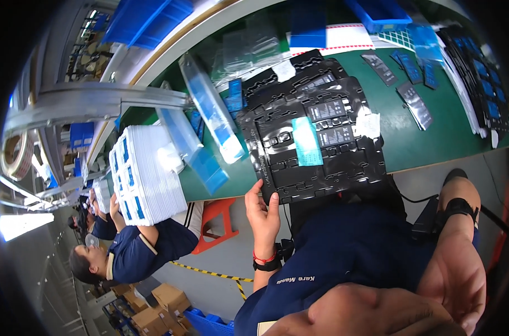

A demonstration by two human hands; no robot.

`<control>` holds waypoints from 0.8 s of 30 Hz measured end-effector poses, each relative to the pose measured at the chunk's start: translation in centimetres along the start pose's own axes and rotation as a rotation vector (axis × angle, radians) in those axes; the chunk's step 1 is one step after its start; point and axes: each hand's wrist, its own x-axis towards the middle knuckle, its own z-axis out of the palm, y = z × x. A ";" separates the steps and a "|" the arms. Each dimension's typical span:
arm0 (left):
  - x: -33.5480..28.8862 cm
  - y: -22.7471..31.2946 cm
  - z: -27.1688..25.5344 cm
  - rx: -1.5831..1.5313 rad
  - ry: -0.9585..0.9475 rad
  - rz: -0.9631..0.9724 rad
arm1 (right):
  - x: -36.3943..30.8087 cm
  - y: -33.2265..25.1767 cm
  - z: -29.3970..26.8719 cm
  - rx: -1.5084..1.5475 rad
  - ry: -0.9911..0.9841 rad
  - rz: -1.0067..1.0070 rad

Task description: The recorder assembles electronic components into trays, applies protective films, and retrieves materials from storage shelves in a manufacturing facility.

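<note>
A green table (400,151) fills the upper middle, and a black tray (349,168) of flat packs (327,110) juts past its near edge. The left hand's grip (264,221) touches the tray's near-left corner, pinch uncertain; the right hand (453,274), its closure unclear, is well apart from the tray.

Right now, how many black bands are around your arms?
2: one black band at the wrist of the left hand, which touches the black tray, and a second black band around the right arm. Any higher up could be hidden.
</note>
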 end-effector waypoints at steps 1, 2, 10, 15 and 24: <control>-0.1 0.0 -0.1 0.000 0.022 -0.002 | 0.0 -0.1 0.1 0.018 -0.016 0.018; -0.2 0.0 -0.3 0.026 0.019 0.008 | -0.1 -0.5 -0.6 0.037 0.004 0.015; -0.2 0.4 -0.2 0.027 0.026 0.048 | -0.2 -1.4 0.8 0.060 -0.073 0.102; -0.1 0.1 -0.2 0.028 0.008 0.113 | -0.4 -1.7 0.1 0.047 -0.082 0.062; 0.3 0.7 0.0 -0.024 0.007 0.135 | -1.2 -1.9 -1.0 -0.316 -0.176 -0.070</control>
